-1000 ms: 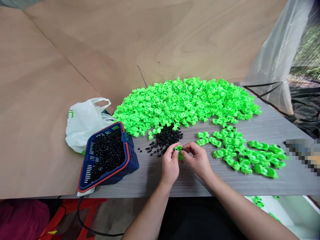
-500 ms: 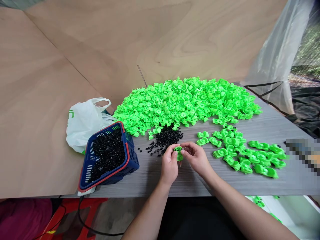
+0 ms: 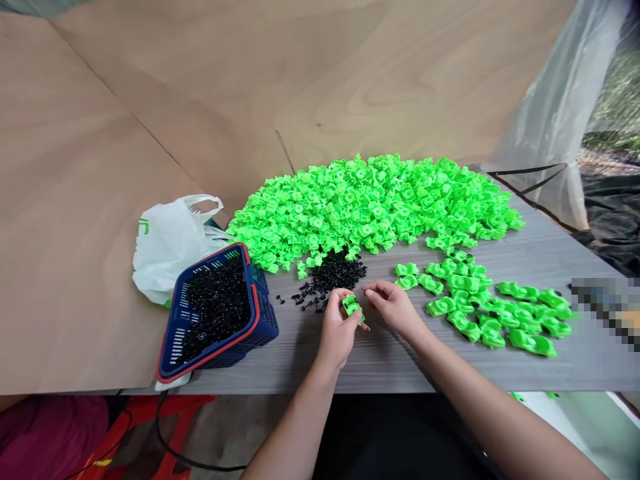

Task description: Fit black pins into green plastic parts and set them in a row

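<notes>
Between its thumb and fingers, my left hand (image 3: 338,333) grips a small green toy car body (image 3: 353,307) with a black part showing near its upper end. My right hand (image 3: 393,308) is just to the right, apart from that piece, with thumb and forefinger pinched together; whether anything small is between them cannot be made out. Beyond my hands lies a pile of black wheel axles (image 3: 337,272). Behind it spreads a large heap of green car bodies (image 3: 370,200). Several separate green cars (image 3: 465,283) lie to the right, some with black wheels.
A blue basket (image 3: 265,327) with a red rim, full of black axles, stands on the left of the grey table (image 3: 385,370). Behind it is a white plastic bag (image 3: 170,247). A wooden panel (image 3: 320,80) rises at the back. A person's magenta clothing (image 3: 55,437) shows at lower left.
My right hand has let go of the green car body and moved slightly right. My left hand still holds the piece, now tilted and a little further left.
</notes>
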`<state>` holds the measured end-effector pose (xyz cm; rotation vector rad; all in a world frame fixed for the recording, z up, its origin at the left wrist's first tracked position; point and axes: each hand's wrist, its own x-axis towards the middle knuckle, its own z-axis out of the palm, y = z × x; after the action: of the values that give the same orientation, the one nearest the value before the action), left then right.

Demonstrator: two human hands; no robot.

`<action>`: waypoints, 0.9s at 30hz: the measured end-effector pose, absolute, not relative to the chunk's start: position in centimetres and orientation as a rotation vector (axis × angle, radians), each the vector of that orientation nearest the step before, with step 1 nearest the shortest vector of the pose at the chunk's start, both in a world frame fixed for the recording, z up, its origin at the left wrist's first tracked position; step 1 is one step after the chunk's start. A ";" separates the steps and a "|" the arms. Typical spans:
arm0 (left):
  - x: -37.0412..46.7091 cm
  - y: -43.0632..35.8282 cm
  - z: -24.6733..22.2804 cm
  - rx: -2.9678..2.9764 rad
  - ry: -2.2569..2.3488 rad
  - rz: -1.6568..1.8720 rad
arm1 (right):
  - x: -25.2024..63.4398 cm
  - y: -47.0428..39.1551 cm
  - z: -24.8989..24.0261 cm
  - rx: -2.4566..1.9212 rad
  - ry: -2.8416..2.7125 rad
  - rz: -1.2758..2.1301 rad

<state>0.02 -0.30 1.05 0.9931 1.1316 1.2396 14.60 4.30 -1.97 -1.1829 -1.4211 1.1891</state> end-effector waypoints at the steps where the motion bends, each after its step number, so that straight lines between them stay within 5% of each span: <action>1: -0.3 -0.2 1.0 0.958 1.140 1.245 | 14.7 4.7 -2.2 -1.283 -1.502 1.066; 8: -2.0 0.5 1.2 0.697 1.035 1.236 | 14.5 7.6 -2.0 -1.642 -1.972 0.490; 27: -1.8 0.8 1.2 0.662 1.055 1.285 | 14.0 9.8 -1.2 -1.711 -2.168 0.398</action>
<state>-1.84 0.79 1.23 0.6615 1.0547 1.2854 13.98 9.85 -1.23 -1.7114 -2.1682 0.3979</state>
